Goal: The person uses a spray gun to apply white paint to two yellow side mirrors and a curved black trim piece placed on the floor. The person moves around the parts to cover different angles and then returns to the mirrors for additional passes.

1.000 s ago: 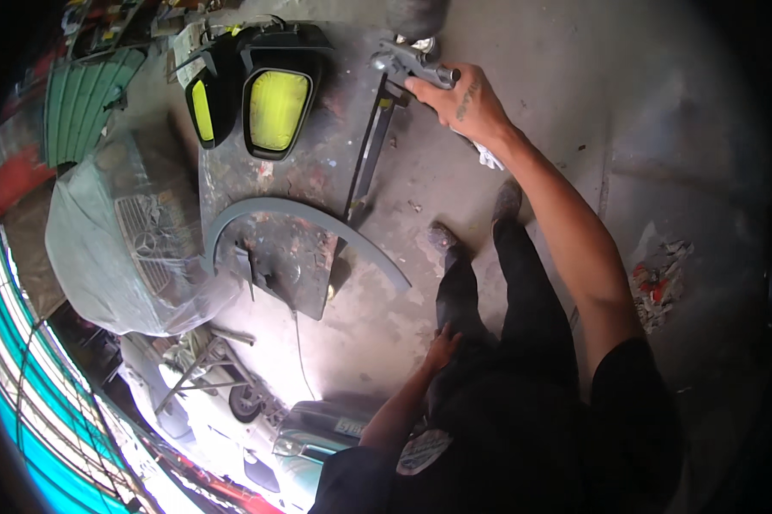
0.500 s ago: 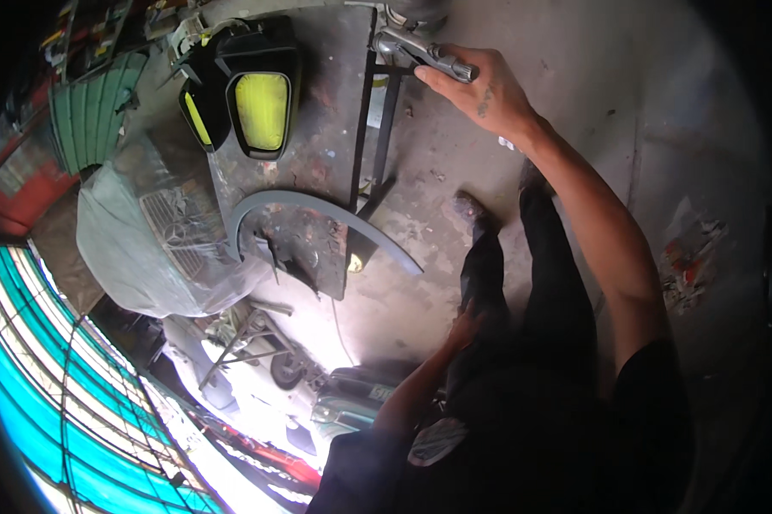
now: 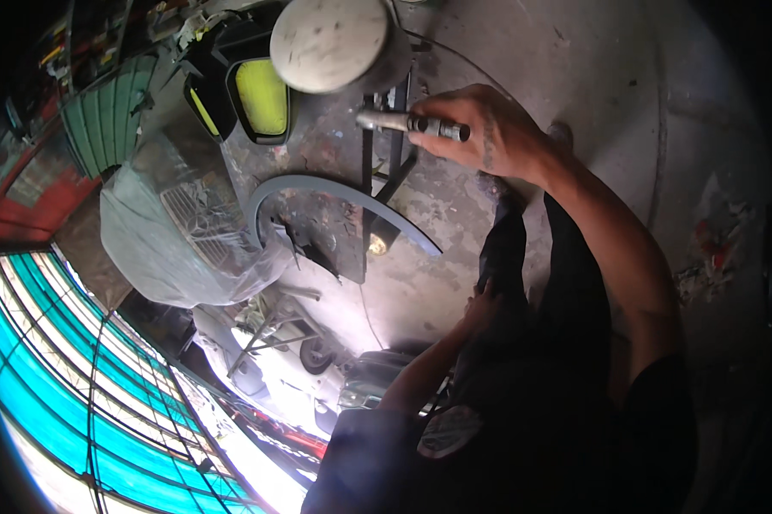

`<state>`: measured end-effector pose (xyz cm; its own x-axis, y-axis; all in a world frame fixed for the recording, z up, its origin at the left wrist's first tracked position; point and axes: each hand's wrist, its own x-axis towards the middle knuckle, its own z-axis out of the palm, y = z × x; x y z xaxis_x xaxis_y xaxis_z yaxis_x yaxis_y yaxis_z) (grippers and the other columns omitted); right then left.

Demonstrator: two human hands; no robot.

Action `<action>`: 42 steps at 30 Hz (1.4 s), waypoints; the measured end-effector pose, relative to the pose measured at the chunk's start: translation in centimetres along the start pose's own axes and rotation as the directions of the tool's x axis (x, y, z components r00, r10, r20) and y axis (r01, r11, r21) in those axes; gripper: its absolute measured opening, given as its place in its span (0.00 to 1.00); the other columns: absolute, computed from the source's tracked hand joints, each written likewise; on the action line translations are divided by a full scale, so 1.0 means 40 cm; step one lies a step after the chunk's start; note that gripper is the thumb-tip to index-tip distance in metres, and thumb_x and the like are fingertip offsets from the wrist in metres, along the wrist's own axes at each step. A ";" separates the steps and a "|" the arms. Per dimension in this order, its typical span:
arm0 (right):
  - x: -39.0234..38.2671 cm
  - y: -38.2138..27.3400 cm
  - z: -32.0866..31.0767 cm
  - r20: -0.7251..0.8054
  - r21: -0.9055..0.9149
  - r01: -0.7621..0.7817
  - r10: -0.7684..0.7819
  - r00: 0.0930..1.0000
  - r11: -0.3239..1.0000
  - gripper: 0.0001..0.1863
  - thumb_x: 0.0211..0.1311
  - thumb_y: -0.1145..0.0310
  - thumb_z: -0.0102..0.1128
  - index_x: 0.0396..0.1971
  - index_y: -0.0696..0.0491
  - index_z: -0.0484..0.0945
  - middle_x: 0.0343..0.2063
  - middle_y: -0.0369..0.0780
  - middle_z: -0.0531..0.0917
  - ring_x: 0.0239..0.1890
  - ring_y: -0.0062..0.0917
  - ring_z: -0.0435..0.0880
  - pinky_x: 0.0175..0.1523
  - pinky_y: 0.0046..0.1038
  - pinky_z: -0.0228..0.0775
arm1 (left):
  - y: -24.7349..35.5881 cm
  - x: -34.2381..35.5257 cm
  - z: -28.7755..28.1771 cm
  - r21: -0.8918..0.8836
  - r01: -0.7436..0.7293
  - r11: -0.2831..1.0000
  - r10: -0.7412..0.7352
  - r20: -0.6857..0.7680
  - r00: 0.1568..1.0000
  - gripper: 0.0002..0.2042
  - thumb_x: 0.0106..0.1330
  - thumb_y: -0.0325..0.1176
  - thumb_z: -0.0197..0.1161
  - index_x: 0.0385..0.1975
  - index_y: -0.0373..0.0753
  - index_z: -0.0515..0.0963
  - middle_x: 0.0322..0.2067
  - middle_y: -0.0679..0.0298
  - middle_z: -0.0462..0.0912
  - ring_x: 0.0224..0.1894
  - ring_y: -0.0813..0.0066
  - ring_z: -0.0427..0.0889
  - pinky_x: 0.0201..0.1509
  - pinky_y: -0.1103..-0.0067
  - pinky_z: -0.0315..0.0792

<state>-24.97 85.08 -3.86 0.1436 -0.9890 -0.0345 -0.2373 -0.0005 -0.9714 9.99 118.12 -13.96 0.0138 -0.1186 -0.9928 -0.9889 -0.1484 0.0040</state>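
Observation:
My right hand (image 3: 487, 128) is closed around the handle of a metal spray gun (image 3: 390, 120). A round, pale-topped paint cup (image 3: 328, 44) sits on the gun and hides part of the bench behind it. The gun is held above the bench's right edge, apart from the parts lying there. Below it, a grey curved wheel arch trim (image 3: 326, 186) lies across the bench (image 3: 317, 158) and sticks out past its edge. My left hand (image 3: 486, 301) is low by my thigh, its fingers too dark to make out.
Two black housings with yellow-green faces (image 3: 262, 96) stand on the bench. Beside it is a plastic-draped object (image 3: 146, 231). A ribbed green panel (image 3: 109, 111) leans farther left. A dark hose (image 3: 459, 56) runs behind my right hand. A vehicle (image 3: 386, 381) stands near the lower middle.
My right hand has come down and turned the spray gun, so its round cup now shows in front of the black housings. The view has shifted slightly. My left hand stays by my thigh.

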 end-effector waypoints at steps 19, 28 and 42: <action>-0.016 -0.177 0.195 -0.180 -0.035 -0.098 0.090 0.980 0.995 0.16 0.67 0.59 0.64 0.46 0.56 0.82 0.27 0.50 0.84 0.30 0.43 0.85 0.38 0.38 0.77 | -0.112 0.016 0.052 -0.106 -0.039 0.994 0.034 -0.053 0.998 0.37 0.71 0.56 0.52 0.76 0.52 0.50 0.70 0.35 0.54 0.67 0.22 0.60 0.69 0.42 0.59; -0.004 -0.217 0.280 -0.041 -0.107 0.045 -0.049 0.998 0.993 0.16 0.64 0.62 0.65 0.45 0.58 0.83 0.28 0.48 0.85 0.29 0.38 0.84 0.37 0.33 0.74 | -0.184 0.088 0.105 -0.193 -0.161 0.968 0.143 -0.103 0.984 0.37 0.71 0.59 0.51 0.76 0.51 0.52 0.68 0.34 0.58 0.65 0.24 0.64 0.70 0.46 0.60; 0.063 -0.229 0.029 -0.198 0.059 -0.297 0.302 0.932 0.953 0.17 0.65 0.58 0.64 0.43 0.57 0.83 0.19 0.38 0.79 0.24 0.24 0.74 0.36 0.30 0.70 | -0.224 0.060 0.153 -0.146 -0.640 0.755 0.533 -0.431 0.728 0.28 0.75 0.51 0.50 0.62 0.31 0.71 0.58 0.38 0.76 0.62 0.40 0.73 0.70 0.60 0.64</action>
<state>-21.34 82.78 4.69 -0.1279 -0.9516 -0.2796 -0.2125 0.3017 -0.9294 17.97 125.18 -17.10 -0.4536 -0.5889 -0.6688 -0.7338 -0.1791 0.6554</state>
